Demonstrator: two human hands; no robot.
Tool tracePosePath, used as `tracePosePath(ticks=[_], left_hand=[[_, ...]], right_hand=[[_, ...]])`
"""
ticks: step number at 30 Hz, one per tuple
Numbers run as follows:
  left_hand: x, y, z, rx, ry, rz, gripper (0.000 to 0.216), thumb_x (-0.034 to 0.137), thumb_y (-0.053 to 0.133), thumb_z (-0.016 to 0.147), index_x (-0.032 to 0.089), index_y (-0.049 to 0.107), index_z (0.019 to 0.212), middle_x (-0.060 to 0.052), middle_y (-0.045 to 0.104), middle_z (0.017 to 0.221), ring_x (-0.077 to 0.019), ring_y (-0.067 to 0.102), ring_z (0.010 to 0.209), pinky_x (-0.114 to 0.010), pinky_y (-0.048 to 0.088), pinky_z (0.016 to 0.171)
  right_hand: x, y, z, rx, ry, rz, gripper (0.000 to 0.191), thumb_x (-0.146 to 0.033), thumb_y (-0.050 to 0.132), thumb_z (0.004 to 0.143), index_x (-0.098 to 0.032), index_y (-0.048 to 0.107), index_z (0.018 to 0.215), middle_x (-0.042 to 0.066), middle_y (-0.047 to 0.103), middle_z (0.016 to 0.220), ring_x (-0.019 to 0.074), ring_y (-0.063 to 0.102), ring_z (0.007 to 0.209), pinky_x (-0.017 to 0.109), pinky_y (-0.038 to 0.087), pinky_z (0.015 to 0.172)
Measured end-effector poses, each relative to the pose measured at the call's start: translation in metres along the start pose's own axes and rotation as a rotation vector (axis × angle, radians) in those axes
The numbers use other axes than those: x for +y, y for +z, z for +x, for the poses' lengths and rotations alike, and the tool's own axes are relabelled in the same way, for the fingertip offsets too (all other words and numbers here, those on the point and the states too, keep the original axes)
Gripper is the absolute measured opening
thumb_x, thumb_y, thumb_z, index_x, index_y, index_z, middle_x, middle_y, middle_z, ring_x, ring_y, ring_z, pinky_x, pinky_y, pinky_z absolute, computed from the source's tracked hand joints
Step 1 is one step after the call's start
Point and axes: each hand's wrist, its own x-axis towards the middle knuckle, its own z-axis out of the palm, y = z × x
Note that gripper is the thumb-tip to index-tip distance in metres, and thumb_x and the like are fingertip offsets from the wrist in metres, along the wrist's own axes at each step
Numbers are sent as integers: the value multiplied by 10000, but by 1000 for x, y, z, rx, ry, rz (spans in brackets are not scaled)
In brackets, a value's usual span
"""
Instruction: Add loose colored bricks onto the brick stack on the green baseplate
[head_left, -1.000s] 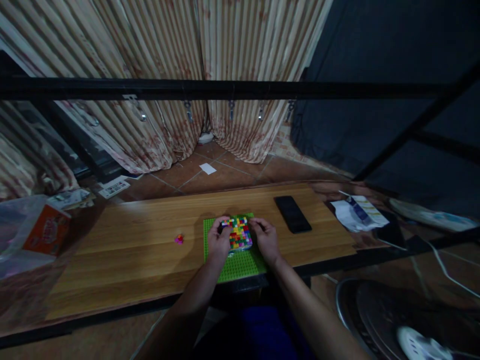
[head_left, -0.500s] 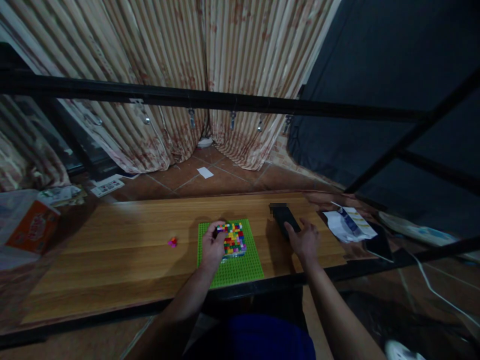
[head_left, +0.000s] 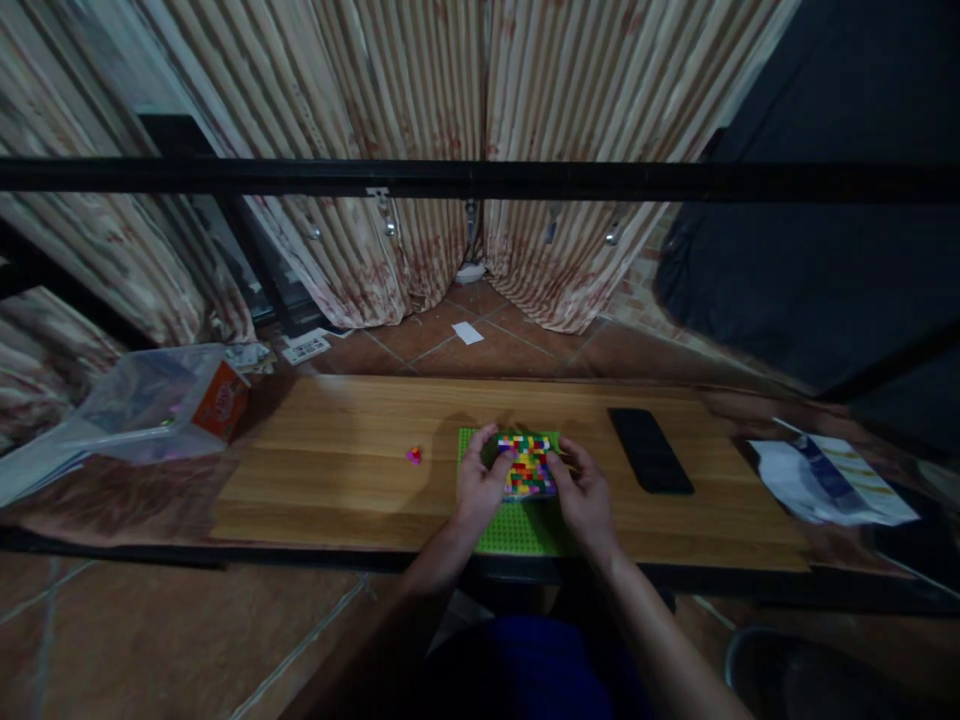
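A block of many-coloured small bricks (head_left: pixel 528 465) stands on a green baseplate (head_left: pixel 517 525) near the front edge of a wooden table (head_left: pixel 337 480). My left hand (head_left: pixel 480 485) grips the block's left side with curled fingers. On the block's right side my right hand (head_left: pixel 581 490) holds it the same way. A small pink and red loose piece (head_left: pixel 413 455) lies on the table to the left of the baseplate.
A black phone (head_left: pixel 649 463) lies flat to the right of the baseplate. White papers (head_left: pixel 825 480) rest at the far right. A clear plastic bag with an orange box (head_left: pixel 161 405) sits at the left. A black horizontal bar (head_left: pixel 480 180) crosses above, with curtains behind.
My right hand has left the phone and come back to the right side of the brick block. The view has swung to the left; my left hand stayed on the block.
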Motion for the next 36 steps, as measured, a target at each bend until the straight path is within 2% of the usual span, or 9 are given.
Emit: tracePosePath(ticks=[2, 4, 9, 12, 17, 22, 26, 29, 36], left_hand=[[-3, -19, -5, 16, 72, 129, 370, 192, 632, 787, 210, 632, 1157, -81, 673, 1220, -220, 601, 1182, -399, 443, 1066], [-5, -43, -10, 49, 134, 258, 339, 206, 587, 832, 210, 628, 1168, -88, 674, 1212, -222, 604, 1174, -418, 444, 1065], [-9, -102, -8, 243, 182, 584, 230, 232, 569, 838, 172, 638, 1050, -102, 691, 1010, -227, 650, 982, -408, 527, 910], [-9, -118, -1, 272, 163, 807, 191, 276, 616, 811, 172, 638, 969, -97, 690, 928, -252, 645, 933, -425, 526, 878], [-8, -116, 8, 195, 150, 1102, 126, 281, 576, 838, 180, 636, 883, -101, 694, 878, -290, 634, 929, -436, 497, 880], [-7, -116, 11, 167, 220, 1118, 129, 217, 523, 860, 192, 649, 864, -94, 695, 866, -274, 640, 874, -405, 492, 846], [-1, -118, 9, 160, 205, 1008, 152, 174, 526, 850, 197, 668, 898, -86, 698, 900, -242, 655, 851, -351, 509, 795], [7, -113, 4, 136, 170, 836, 177, 148, 545, 838, 197, 676, 945, -75, 692, 923, -204, 670, 814, -308, 521, 749], [33, -65, 0, -59, 303, 475, 220, 150, 552, 870, 232, 720, 987, -45, 692, 942, -176, 666, 930, -307, 536, 864]], right_hand=[[1, 1, -2, -16, 24, 10, 565, -583, 664, 775, -186, 658, 1177, 116, 722, 1052, 242, 675, 906, 398, 548, 796], [0, 1, -4, -27, 52, 19, 573, -585, 655, 780, -179, 654, 1185, 125, 715, 1093, 246, 675, 921, 409, 543, 815], [-4, 3, -13, 29, 82, -10, 538, -599, 595, 809, -173, 688, 1125, 120, 711, 1140, 256, 652, 1021, 425, 497, 911], [-4, 3, -15, 51, 120, -3, 544, -617, 545, 830, -177, 704, 1108, 107, 720, 1117, 259, 642, 1036, 420, 476, 930], [7, -1, -15, 49, 133, 10, 537, -616, 509, 855, -177, 717, 1084, 100, 728, 1095, 258, 645, 1016, 408, 468, 918], [11, -5, -14, 19, 138, -2, 503, -603, 524, 859, -178, 726, 1037, 99, 734, 1086, 263, 647, 1022, 414, 464, 926], [8, -11, -10, 16, 103, -11, 472, -591, 528, 871, -181, 722, 1002, 102, 742, 1041, 262, 660, 994, 402, 490, 888], [10, -19, -6, 33, 6, -127, 462, -580, 511, 891, -181, 712, 1010, 113, 731, 1062, 265, 651, 1014, 409, 485, 898], [29, -31, -2, -4, -157, -340, 474, -554, 443, 935, -168, 696, 1044, 135, 699, 1087, 261, 641, 1023, 434, 482, 926]])
